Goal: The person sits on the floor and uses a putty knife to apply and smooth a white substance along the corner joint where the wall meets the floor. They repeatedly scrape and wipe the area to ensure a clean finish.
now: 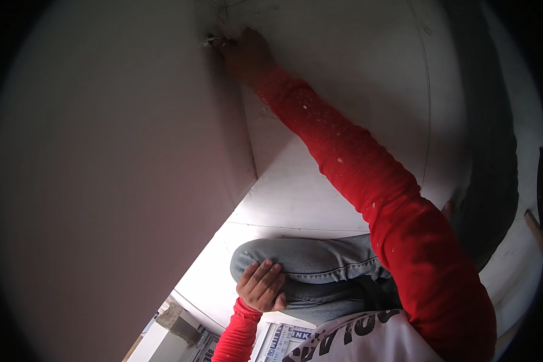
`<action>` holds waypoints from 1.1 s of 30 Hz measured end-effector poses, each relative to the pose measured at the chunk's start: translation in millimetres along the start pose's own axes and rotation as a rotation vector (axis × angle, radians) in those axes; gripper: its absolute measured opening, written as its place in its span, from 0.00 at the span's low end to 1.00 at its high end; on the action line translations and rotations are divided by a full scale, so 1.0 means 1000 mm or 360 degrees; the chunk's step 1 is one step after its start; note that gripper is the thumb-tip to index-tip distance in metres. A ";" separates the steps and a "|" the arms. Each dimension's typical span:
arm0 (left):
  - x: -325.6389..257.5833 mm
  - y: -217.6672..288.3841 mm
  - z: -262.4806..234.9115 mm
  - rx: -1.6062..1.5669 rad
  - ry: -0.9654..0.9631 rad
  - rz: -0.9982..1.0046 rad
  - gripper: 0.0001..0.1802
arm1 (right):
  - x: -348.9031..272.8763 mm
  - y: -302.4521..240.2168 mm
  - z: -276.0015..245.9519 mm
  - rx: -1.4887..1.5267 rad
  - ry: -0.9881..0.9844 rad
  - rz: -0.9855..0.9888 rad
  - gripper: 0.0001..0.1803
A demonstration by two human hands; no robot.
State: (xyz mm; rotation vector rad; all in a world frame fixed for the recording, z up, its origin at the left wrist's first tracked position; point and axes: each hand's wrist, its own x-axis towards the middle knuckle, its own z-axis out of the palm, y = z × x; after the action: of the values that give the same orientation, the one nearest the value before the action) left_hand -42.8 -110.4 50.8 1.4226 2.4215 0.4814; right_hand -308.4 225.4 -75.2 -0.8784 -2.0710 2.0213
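Note:
My right hand [247,55] reaches far up and forward into a shaded corner, its fingers bent and drawn together. At the fingertips is a small dark spot with thin whitish strands [210,40]; shadow hides what exactly the fingers grip. Lower down, my left hand [261,285] lies on the bent knee of my grey-blue jeans [308,256], fingers stretched out and holding nothing. Both arms wear red sleeves; the right sleeve [356,157] is speckled with pale spots.
A large pale panel [102,163] fills the left side, its slanting edge close to my knee. Light tiles [301,193] with dark joint lines lie beyond. Printed cartons or sheets [277,341] and a rough grey-brown block [178,323] are at the bottom. A dark band [492,120] runs along the right.

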 end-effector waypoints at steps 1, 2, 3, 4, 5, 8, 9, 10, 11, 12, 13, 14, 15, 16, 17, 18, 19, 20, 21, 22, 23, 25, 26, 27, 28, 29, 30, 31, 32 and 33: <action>0.001 -0.001 -0.002 0.0004 -0.0009 -0.0007 0.18 | -0.019 0.012 0.011 0.0146 0.0045 -0.0240 0.24; 0.002 -0.001 -0.003 0.0009 -0.0015 -0.0002 0.18 | -0.043 0.028 0.023 0.0293 0.0102 -0.0486 0.22; -0.001 0.001 -0.005 0.0028 -0.0014 -0.0027 0.18 | -0.074 0.038 0.033 0.0362 -0.0022 -0.0427 0.20; -0.003 0.004 -0.006 0.0039 -0.0014 -0.0037 0.18 | -0.093 0.044 0.037 0.0421 -0.0133 -0.0369 0.19; -0.001 0.003 -0.006 0.0039 -0.0017 -0.0024 0.19 | -0.090 0.047 0.036 0.0317 -0.0062 -0.0395 0.19; 0.003 0.008 0.003 0.0057 0.0057 0.0002 0.18 | -0.055 0.036 0.021 0.0064 0.0061 -0.0279 0.22; 0.003 0.010 -0.004 0.0075 0.0048 0.0020 0.18 | -0.029 0.004 0.004 0.0050 0.0083 -0.0124 0.25; 0.002 0.002 -0.010 0.0062 0.0037 0.0067 0.18 | -0.006 -0.011 -0.008 0.0034 0.0264 -0.0180 0.26; 0.006 -0.001 -0.009 0.0055 0.0036 0.0064 0.18 | 0.015 -0.018 -0.013 0.0017 0.0393 -0.0237 0.28; 0.008 -0.002 -0.010 0.0043 0.0022 0.0070 0.18 | 0.022 -0.020 -0.015 -0.0014 0.0296 -0.0248 0.27; 0.011 -0.003 -0.011 0.0028 0.0009 0.0079 0.18 | 0.027 -0.019 -0.020 -0.0048 0.0202 -0.0260 0.26; 0.013 -0.004 -0.011 0.0011 -0.0003 0.0091 0.18 | 0.029 -0.018 -0.023 -0.0085 0.0112 -0.0272 0.24; 0.011 -0.005 -0.012 0.0026 -0.0006 0.0084 0.18 | 0.011 -0.013 -0.010 0.0182 0.0073 -0.0248 0.22; 0.012 -0.006 -0.012 0.0025 -0.0006 0.0107 0.18 | -0.016 0.011 0.004 0.0220 0.0102 -0.0309 0.20; 0.012 -0.006 -0.013 0.0030 -0.0017 0.0122 0.18 | -0.044 0.034 0.021 0.0265 0.0116 -0.0364 0.17; 0.014 -0.005 -0.013 0.0022 -0.0016 0.0131 0.18 | -0.061 0.062 0.032 0.0086 0.0200 -0.0514 0.16; 0.008 -0.002 -0.015 0.0031 -0.0012 0.0107 0.18 | -0.073 0.058 0.030 0.0148 0.0097 -0.0554 0.16; 0.005 -0.001 -0.016 0.0042 -0.0009 0.0080 0.18 | -0.082 0.054 0.028 0.0212 -0.0009 -0.0592 0.17; 0.001 0.001 -0.016 0.0059 0.0000 0.0072 0.18 | -0.089 0.047 0.023 0.0269 -0.0119 -0.0617 0.18; 0.000 0.001 -0.016 0.0061 0.0007 0.0078 0.18 | -0.076 0.026 0.013 -0.0092 0.0021 -0.0309 0.23; 0.000 0.001 -0.016 0.0068 0.0022 0.0088 0.18 | -0.051 0.004 -0.002 -0.0055 0.0040 -0.0218 0.26; 0.011 -0.001 -0.014 0.0039 0.0004 0.0113 0.18 | 0.009 -0.012 -0.028 -0.0020 0.0253 -0.0265 0.29; 0.014 -0.003 -0.013 0.0030 -0.0006 0.0106 0.18 | 0.028 -0.012 -0.031 -0.0005 0.0404 -0.0397 0.30; 0.012 -0.003 -0.013 0.0020 -0.0005 0.0100 0.18 | 0.027 -0.016 -0.029 -0.0058 0.0252 -0.0313 0.29; 0.011 -0.005 -0.013 0.0007 -0.0003 0.0097 0.18 | 0.025 -0.019 -0.029 -0.0114 0.0104 -0.0230 0.28; 0.009 -0.006 -0.012 -0.0006 0.0000 0.0098 0.18 | 0.020 -0.020 -0.029 -0.0172 -0.0041 -0.0146 0.27; 0.008 -0.007 -0.010 -0.0010 0.0019 0.0095 0.18 | -0.003 -0.008 -0.013 0.0138 0.0035 -0.0402 0.25; 0.005 -0.008 -0.008 -0.0011 0.0038 0.0100 0.18 | -0.035 0.013 0.007 0.0454 0.0116 -0.0655 0.25; 0.003 -0.008 -0.007 -0.0012 0.0051 0.0112 0.18 | -0.059 0.035 0.016 0.0304 -0.0007 -0.0633 0.24; 0.001 -0.007 -0.008 -0.0004 0.0038 0.0100 0.18 | -0.074 0.041 0.013 0.0143 -0.0114 -0.0602 0.23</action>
State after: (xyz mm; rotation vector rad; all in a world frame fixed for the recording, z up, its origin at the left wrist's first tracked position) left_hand -51.6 -113.6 54.6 1.5046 2.3997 0.5185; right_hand -240.4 176.2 -93.0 -0.3677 -1.9794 1.9422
